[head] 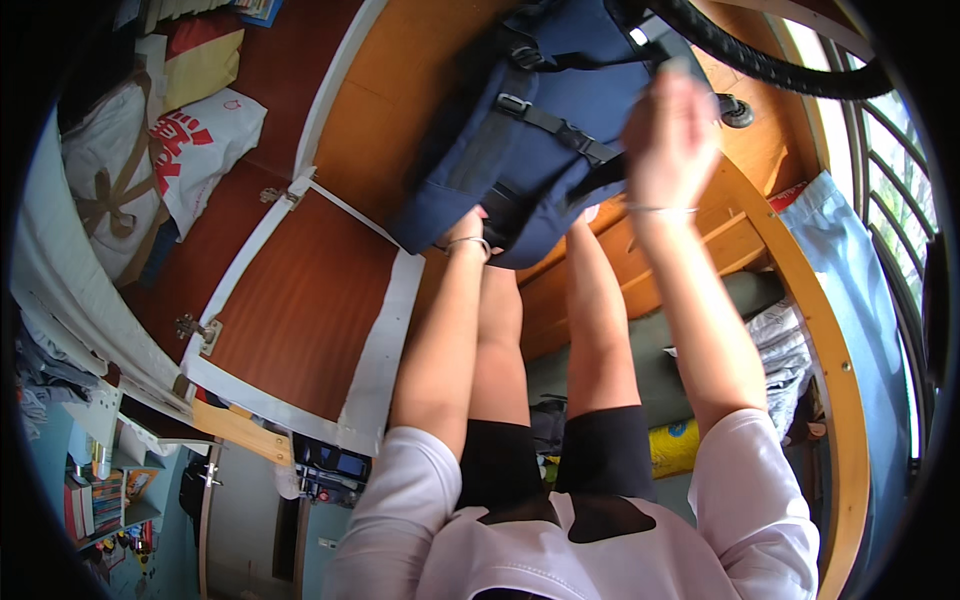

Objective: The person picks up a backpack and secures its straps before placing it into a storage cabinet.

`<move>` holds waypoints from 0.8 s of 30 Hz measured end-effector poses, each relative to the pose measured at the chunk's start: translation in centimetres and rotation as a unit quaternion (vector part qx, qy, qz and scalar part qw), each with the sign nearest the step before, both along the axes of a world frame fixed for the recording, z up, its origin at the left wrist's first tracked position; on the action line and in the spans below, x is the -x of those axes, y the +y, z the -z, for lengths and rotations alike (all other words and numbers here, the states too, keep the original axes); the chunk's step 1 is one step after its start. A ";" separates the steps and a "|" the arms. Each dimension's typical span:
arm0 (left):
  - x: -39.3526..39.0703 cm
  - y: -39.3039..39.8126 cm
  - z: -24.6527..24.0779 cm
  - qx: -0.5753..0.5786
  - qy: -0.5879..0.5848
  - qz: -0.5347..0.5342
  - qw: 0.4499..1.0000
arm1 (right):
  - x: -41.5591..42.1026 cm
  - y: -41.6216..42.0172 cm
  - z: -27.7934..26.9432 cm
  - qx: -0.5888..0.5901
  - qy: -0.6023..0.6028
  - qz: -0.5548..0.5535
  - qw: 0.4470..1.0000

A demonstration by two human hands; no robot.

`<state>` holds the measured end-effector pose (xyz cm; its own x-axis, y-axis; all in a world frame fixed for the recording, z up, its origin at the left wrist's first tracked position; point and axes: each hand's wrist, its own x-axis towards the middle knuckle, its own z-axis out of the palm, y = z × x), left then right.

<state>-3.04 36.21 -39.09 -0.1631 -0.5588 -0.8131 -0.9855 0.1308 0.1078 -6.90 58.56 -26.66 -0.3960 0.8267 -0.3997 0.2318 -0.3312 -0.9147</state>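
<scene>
A large navy-blue bag (555, 97) with black straps and buckles lies before my legs on the wooden surface. My left hand (471, 229), with a bracelet at the wrist, is at the bag's near left edge, its fingers partly hidden by dark fabric, so its hold is unclear. Over the bag's right side is my right hand (671, 131), raised and blurred by motion; whether it grips a black strap cannot be told. A strap with a buckle (577, 140) runs across the bag towards that hand.
An opened brown cabinet door (300, 300) with a white edge stands at the left, beside a printed white plastic bag (202, 142). A black tire (780, 67) and a caster wheel (737, 112) are at the upper right. A curved wooden rail (832, 330) runs down the right.
</scene>
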 end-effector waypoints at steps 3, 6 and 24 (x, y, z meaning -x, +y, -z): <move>-3.3 -6.8 5.3 0.004 0.140 0.059 0.988 | 2.0 5.5 -7.5 -0.022 0.009 -0.202 0.979; -3.9 -0.6 -0.2 0.023 0.145 0.220 0.964 | -3.1 1.6 -6.8 0.248 -0.129 -0.219 0.935; 1.0 -1.4 -9.2 0.138 0.287 0.589 0.742 | -8.9 3.0 2.8 -0.325 -0.266 -0.467 0.778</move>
<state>-4.07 34.80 -29.88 -0.9466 0.1144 -0.3015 0.0288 0.9612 0.2743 1.97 61.52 -29.46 -0.8668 0.3744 -0.3295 0.4971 0.7017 -0.5104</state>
